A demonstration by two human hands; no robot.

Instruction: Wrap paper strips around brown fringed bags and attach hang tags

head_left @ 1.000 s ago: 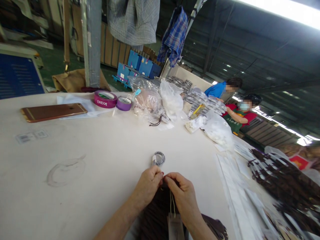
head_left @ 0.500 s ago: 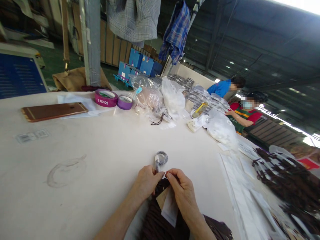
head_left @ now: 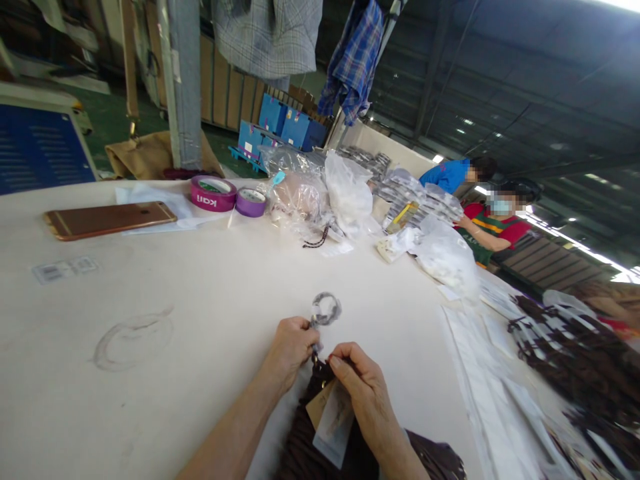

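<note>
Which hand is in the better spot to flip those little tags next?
Probably the right hand: it's right beside the tags. The left hand is farther away and busy holding the grey looped strap.

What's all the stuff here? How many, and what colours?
Table: 1, off-white, across the front
Brown item: 1, dark brown, bottom middle
Wrapped loop: 1, grey and white, near the centre
Tags: 2, one tan, one whitish, over the brown item
Phone: 1, coppery, left on the table
Sticker: 1, whitish, nearer than the phone
Tape rolls: 2, magenta and purple, right of the phone
Plastic bags: several, clear and white, back of the table
Brown pile: 1, dark brown, far right
Checked garments: 2, grey and blue, hanging at the top
Boxes: at least 3, blue, behind the table
Post: 1, grey, upper left
Co-workers: at least 2, blue and red-green clothing, back right
Left hand: 1, bare, holding the wrapped loop's base
Right hand: 1, bare, pinching just above the tags
</note>
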